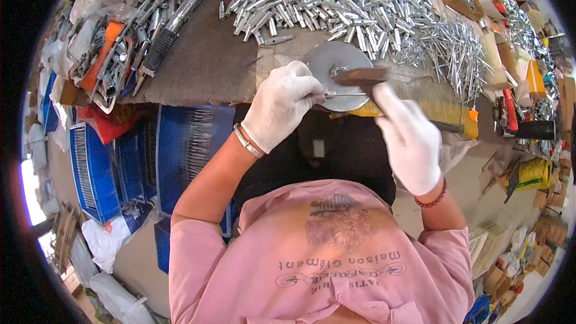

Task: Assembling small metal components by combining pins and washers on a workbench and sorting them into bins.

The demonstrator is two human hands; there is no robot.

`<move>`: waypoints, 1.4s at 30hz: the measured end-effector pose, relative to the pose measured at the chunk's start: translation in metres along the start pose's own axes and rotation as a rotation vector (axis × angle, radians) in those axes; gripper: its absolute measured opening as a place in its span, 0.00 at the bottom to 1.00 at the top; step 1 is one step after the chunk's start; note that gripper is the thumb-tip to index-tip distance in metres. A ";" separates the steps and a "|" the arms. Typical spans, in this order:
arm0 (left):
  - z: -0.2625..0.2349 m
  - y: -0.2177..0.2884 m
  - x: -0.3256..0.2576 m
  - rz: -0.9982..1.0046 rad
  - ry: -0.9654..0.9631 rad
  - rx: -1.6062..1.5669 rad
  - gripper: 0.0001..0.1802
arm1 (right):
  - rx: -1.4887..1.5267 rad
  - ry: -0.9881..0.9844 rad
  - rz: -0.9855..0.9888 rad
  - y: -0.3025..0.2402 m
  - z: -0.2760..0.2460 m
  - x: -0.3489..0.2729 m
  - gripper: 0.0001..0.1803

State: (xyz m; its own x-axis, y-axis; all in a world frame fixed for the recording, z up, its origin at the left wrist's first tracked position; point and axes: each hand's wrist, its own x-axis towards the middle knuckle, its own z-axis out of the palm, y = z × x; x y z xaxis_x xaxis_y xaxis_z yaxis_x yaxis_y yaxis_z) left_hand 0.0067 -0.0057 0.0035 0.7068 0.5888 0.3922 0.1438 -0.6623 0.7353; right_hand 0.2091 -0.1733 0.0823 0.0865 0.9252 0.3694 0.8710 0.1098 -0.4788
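Note:
My left hand, in a white glove, pinches a small metal piece with a thin rod sticking out to the right. That rod lies over the near part of a round grey metal disc at the bench's front edge. My right hand, also gloved in white, is closed round a hammer. The brown hammer head is slightly blurred and hangs over the disc, just beyond the rod. Most of the hammer's handle is hidden by my fingers.
A large heap of short metal tubes covers the far bench. Thin metal pins lie piled to its right. Hand tools, including a red-and-black one, crowd the left. Blue crates stand below the bench at left.

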 end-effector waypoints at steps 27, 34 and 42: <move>-0.003 0.001 0.004 -0.107 -0.050 -0.063 0.09 | 0.038 -0.103 0.148 0.017 0.016 -0.004 0.31; -0.013 0.001 0.006 -0.042 -0.079 -0.051 0.08 | -0.160 -0.074 0.062 0.040 0.014 0.027 0.25; -0.011 0.005 -0.003 -0.054 -0.036 0.000 0.13 | 0.176 -0.276 0.281 0.011 0.036 -0.006 0.05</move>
State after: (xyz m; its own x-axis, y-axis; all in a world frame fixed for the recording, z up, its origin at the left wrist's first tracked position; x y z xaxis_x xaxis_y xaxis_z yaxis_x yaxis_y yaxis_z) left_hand -0.0023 -0.0054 0.0118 0.7225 0.6068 0.3315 0.1827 -0.6299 0.7549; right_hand 0.2009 -0.1643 0.0461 0.1551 0.9878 -0.0101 0.7341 -0.1221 -0.6679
